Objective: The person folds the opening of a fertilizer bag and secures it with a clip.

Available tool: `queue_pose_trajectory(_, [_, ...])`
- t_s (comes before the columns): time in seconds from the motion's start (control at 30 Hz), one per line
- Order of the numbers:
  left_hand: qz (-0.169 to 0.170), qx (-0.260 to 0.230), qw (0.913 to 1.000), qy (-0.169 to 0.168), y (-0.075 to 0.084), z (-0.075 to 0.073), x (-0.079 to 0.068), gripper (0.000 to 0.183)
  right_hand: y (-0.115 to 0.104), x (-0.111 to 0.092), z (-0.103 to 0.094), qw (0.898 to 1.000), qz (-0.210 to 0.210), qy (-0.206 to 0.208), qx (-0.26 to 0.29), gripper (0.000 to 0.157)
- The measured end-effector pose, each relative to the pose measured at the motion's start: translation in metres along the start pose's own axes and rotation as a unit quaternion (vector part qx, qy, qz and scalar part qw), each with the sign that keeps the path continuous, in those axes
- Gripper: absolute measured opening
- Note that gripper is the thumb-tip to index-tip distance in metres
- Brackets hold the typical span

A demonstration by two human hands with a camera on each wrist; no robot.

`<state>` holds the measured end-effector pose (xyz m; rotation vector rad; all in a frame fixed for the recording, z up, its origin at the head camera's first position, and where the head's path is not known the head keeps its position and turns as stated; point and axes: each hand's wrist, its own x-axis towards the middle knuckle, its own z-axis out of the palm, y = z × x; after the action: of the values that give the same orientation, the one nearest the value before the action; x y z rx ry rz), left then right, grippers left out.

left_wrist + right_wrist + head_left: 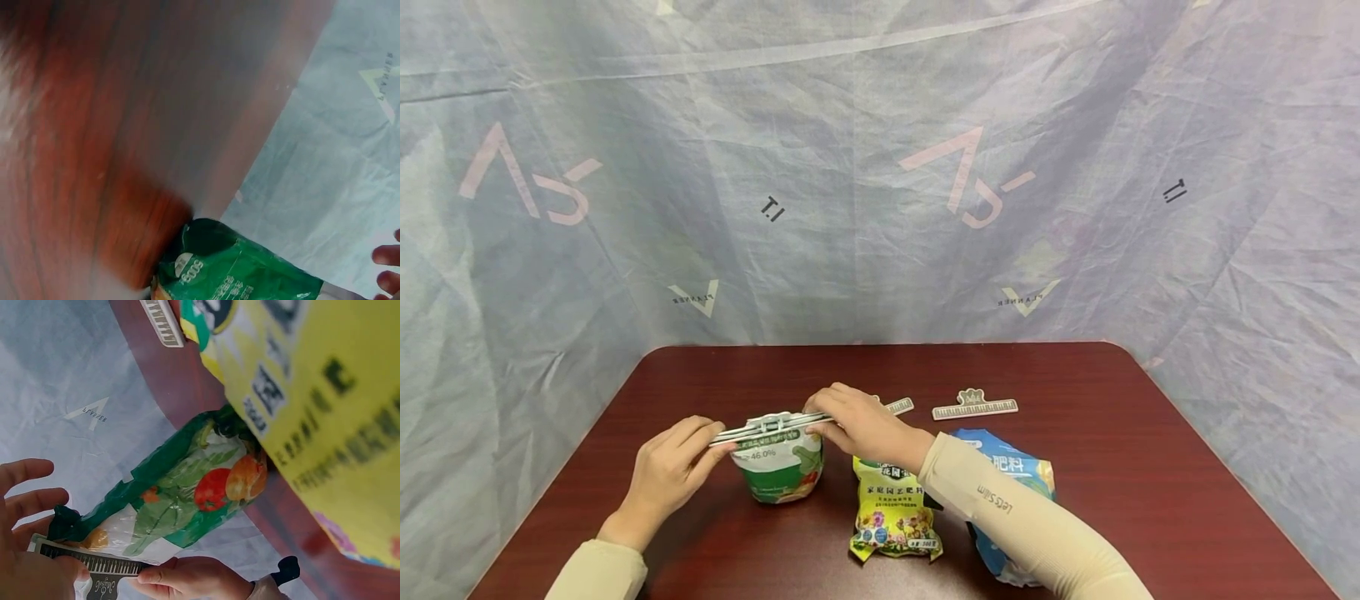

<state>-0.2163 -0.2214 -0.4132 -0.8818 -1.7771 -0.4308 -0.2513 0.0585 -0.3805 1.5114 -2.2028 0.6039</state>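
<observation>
A green and white fertilizer bag with vegetable pictures stands upright on the table's left side. Across its folded top lies a long white bag clip with a piano-key pattern, seen in the right wrist view. My left hand pinches the clip's left end between thumb and fingers. At the other end my right hand pinches it too, its other fingers spread in the right wrist view. In the left wrist view, the bag's green lower part shows, with fingertips at the edge.
A yellow fertilizer bag lies near the middle, partly under my right forearm. Right of it is a blue bag, also partly covered by the sleeve. Two more clips lie behind: one partly hidden, one whole. A grey cloth hangs behind the table.
</observation>
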Motion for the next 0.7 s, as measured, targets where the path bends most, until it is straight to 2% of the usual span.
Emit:
queue_pose_trajectory(0.17, [-0.084,-0.048,0.9945,-0.038,0.002,0.000,-0.008,0.035,-0.001,-0.004,0.001,0.998,0.037,-0.011,0.057,0.017])
queue_pose_trajectory(0.33, [-0.152,-0.131,0.9778,-0.058,0.005,-0.001,-0.012,0.021,0.002,-0.008,0.005,0.995,0.039,-0.010,0.094,0.017])
queue_pose_trajectory(0.5, [-0.200,-0.193,0.9580,-0.072,0.007,-0.001,-0.014,0.042,0.004,-0.009,0.008,0.990,0.039,-0.002,0.133,0.016])
queue_pose_trajectory(0.7, [-0.241,-0.228,0.9405,-0.073,0.009,0.000,-0.015,0.038,-0.003,-0.009,0.006,0.976,0.079,-0.002,0.202,0.017])
